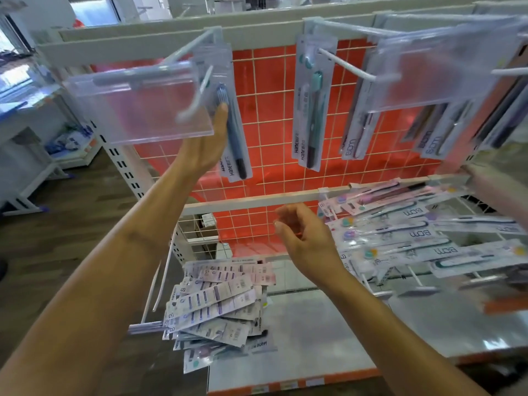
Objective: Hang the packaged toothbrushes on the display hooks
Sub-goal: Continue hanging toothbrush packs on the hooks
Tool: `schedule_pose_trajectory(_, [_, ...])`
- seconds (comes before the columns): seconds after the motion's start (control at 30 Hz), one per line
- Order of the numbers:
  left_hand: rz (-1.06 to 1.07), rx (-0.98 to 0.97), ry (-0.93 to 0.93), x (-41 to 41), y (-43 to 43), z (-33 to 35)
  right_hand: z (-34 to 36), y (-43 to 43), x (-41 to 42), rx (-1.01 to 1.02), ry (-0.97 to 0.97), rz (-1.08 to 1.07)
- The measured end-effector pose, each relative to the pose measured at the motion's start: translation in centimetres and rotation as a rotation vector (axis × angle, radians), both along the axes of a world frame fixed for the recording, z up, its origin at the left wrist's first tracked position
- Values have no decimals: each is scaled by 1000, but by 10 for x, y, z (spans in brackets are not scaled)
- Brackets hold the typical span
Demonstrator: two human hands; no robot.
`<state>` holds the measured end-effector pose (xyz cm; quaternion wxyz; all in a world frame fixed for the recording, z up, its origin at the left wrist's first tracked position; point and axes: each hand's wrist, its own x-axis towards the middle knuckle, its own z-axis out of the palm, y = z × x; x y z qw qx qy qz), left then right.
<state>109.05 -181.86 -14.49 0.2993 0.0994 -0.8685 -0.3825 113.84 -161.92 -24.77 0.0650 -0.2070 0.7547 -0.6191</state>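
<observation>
Landmark: orange grid panel (pixel 271 124).

- Blue toothbrush pack (pixel 235 138) hangs at the panel's upper left edge, on or at the left hook (pixel 207 77). Motion blur and the clear label holder (pixel 140 101) in front hide the hang hole, so I cannot tell if the pack is fully seated.
- Left hand (pixel 205 144) is raised in front of the panel's left edge, fingers (pixel 221 112) straight, tips touching the pack's side. It is not pinching it.
- Right hand (pixel 303 238) is low, in front of the panel's bottom rail, fingers loosely curled with nothing in them.
- Pile of packs (pixel 217 304) lies on the shelf (pixel 328 338) below the panel. Several packs overhang the shelf's left front edge.
- Teal pack (pixel 313 110) hangs in front of the panel's centre.

Risks as I judge them:
- If the blue pack sits only on the hook's upturned tip, a brush from the withdrawing left hand could lift it off and drop it.
- The label holder hangs free; a knock would swing it into the pack, or block my view of the hook.
- The pile is glossy and loosely stacked. Grabbing one pack could drag its neighbours over the edge, or bring up two at once.
- The head camera is moving, so aiming a small hang hole at a thin wire is unreliable.
</observation>
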Motion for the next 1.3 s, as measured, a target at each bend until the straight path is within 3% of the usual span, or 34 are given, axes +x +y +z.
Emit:
schedule_pose_trajectory(0.1, [15,113,-8,2,5,-8,-3,10,0,48,-17,-9])
schedule_pose_trajectory(0.33, [309,260,-7,8,17,-71,-13,39,-10,149,-64,-29])
schedule_pose_trajectory(0.57, [500,386,-383,14,60,-133,-26,74,-30,278,-58,-49])
schedule_pose_trajectory(0.83, [193,12,-614,1,126,-171,-40,112,-56,472,-67,-58])
schedule_pose_trajectory(1.03, [-145,-354,-560,-4,179,-172,-43,145,-83,704,67,-43])
schedule_pose_trajectory(1.3, [-437,-623,-518,-9,225,-166,-47,179,-117,881,127,0])
